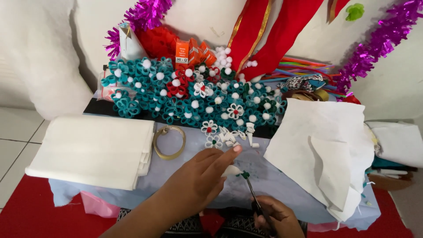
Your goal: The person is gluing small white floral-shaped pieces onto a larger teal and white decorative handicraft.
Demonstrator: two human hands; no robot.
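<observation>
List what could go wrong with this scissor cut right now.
1. The scissors in the right hand work close to the left hand's fingers on the small white piece; a slip could nick them.
2. The piece is tiny, so it may twist and cut crooked.
3. The left arm reaches near loose white flowers; a nudge could scatter them.

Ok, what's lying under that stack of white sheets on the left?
The stack of white sheets rests on a pale blue cloth, whose edge shows below it. Anything else beneath is covered.
</observation>
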